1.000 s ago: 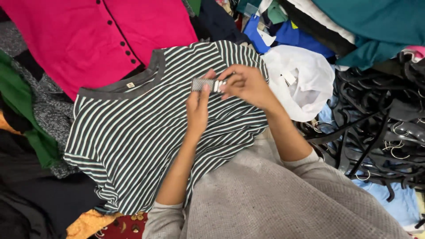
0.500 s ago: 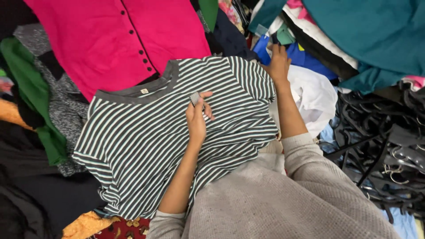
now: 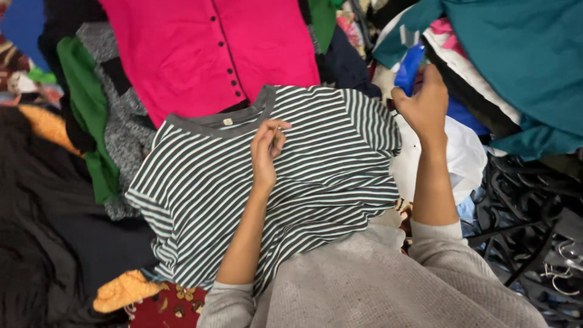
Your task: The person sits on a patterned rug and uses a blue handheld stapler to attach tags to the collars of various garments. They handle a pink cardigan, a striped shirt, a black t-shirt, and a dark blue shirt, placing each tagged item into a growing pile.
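Left hand (image 3: 267, 152): centre of frame, resting on the striped shirt (image 3: 206, 200), fingers curled shut on a small thin object (too small to identify).
Right hand (image 3: 422, 100): upper right, fingers closed around a blue item (image 3: 408, 68).
Pink cardigan (image 3: 206, 48): above the shirt.

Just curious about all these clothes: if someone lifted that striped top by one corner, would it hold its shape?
Probably not. The striped top already drapes and wrinkles over the lap, so it would likely sag limply. It looks thin, so probably light. Lying flat, it should not roll or tip.
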